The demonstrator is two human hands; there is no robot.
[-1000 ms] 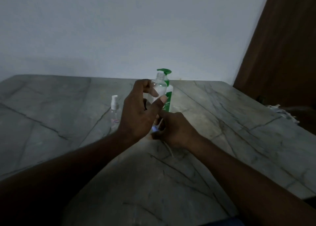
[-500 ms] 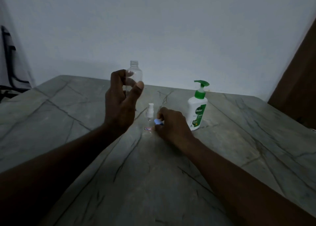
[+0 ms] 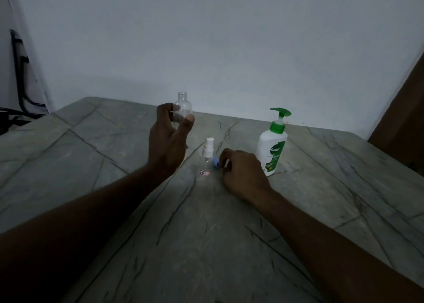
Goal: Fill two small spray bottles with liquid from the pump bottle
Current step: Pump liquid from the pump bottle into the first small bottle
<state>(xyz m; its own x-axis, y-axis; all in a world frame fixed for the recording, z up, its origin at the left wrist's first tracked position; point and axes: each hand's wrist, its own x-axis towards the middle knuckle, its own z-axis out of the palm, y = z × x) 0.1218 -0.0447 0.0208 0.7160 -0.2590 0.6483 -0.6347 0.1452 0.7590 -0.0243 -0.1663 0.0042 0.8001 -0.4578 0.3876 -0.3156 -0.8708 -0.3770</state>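
Note:
My left hand grips a clear, uncapped small bottle and holds it upright above the table. A second small clear spray bottle with a white sprayer and a small label stands on the table between my hands. My right hand rests on the table just right of it and pinches a small blue cap. The white pump bottle with a green pump head stands to the right of my right hand.
The grey marble table spreads wide around the bottles. A white wall is behind it. A brown door is at the right, and a black metal frame stands at the far left.
The view swung so the pump bottle now appears at the right. My left hand stays raised with the clear bottle; my right hand stays low with the blue cap.

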